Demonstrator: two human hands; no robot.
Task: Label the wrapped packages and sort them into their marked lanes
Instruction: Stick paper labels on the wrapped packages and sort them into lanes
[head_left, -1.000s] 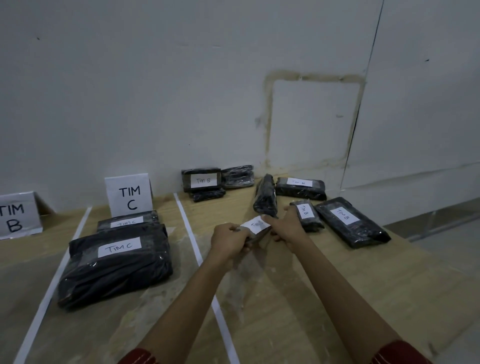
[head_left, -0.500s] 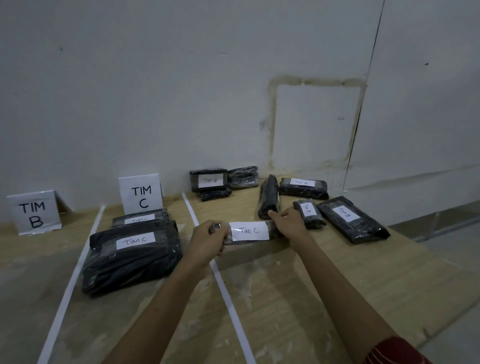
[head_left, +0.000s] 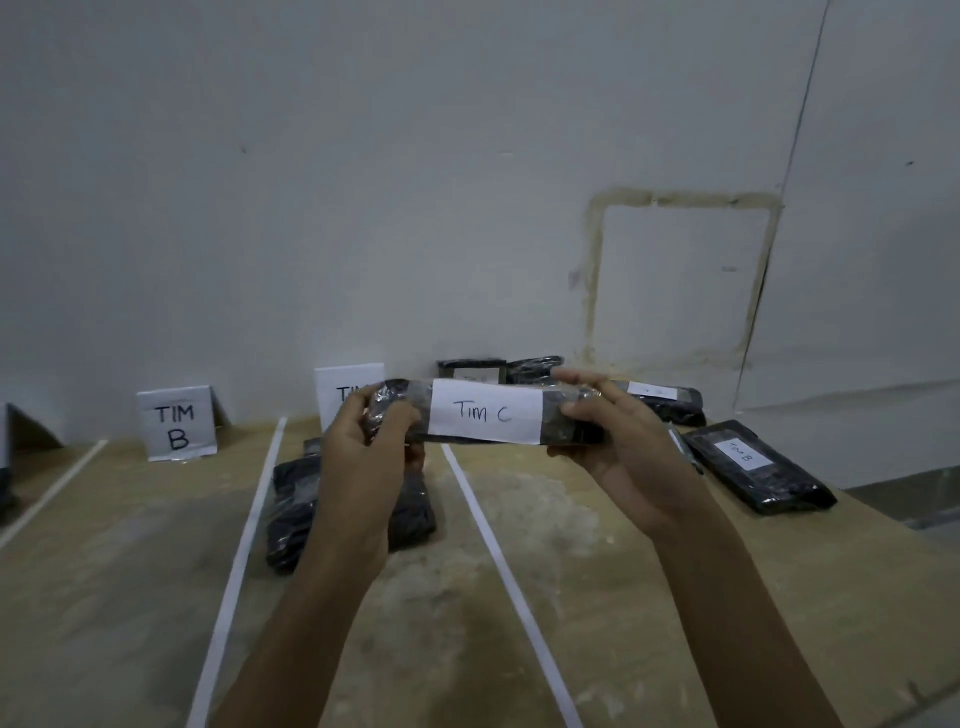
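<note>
Here a package (head_left: 418, 397) is held in the air above the middle of the table (head_left: 597, 582), clear of the wood, its long axis running left to right. The left hand (head_left: 374, 436) grips the left end with its fingers curled round the wrap. The right hand (head_left: 623, 441) holds the right end, thumb on the near face and fingers along the top. The label (head_left: 485, 414) reads "Tim C" and faces the camera. It looks flat, though whether its edges are fully stuck down cannot be told.

Labelling of this package appears done, so the step in hand is judged to be sorting. The C sign (head_left: 337, 387), half hidden behind the left hand, stands at the far edge between the left line (head_left: 244, 530) and the right line (head_left: 488, 525). A stack (head_left: 291, 499) already lies in that lane, under the left forearm. The B sign (head_left: 176, 423) stands further left along the far edge. A B package (head_left: 753, 467) lies near the right edge.

To do the step well:
- Press the label's corners before release.
- Carry the package left across the right line.
- Set it wholly inside the lane, on or beside the stack.
- Leave the label upward and legible.
- Let go only once the package rests flat, since slick wrap may slide.
</note>
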